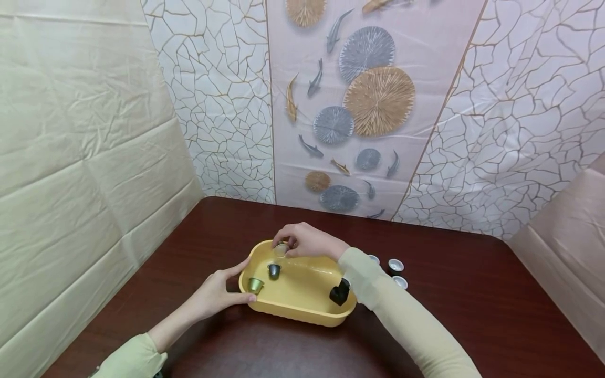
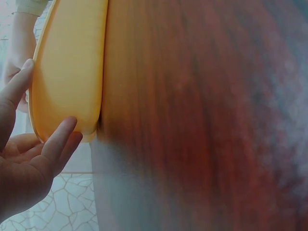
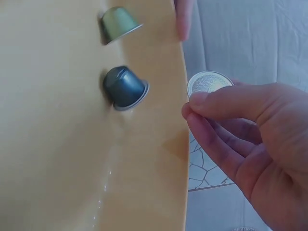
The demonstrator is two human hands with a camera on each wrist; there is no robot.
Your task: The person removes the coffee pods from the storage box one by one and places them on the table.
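My left hand [image 1: 217,291] holds the left end of a yellow basin [image 1: 302,311], thumb at the near rim and a finger at the far-left rim. At the far rim my right hand [image 1: 304,241] pinches a coffee capsule [image 3: 210,83] between thumb and fingers, its silver foil lid facing the right wrist camera. A green-gold coffee capsule [image 1: 256,285] lies on its side in the basin's left end. Close by lies a dark blue-grey coffee capsule [image 3: 125,87], also tipped over. Black capsule-like pieces [image 1: 338,294] sit at the basin's right end, partly hidden by the right sleeve.
Several coffee capsules with pale lids stand on the dark red-brown table [image 1: 472,294], right of the basin, such as a black-sided capsule [image 1: 396,265]. The right forearm reaches across the basin's right end. Patterned cloth [image 1: 331,105] hangs behind the table.
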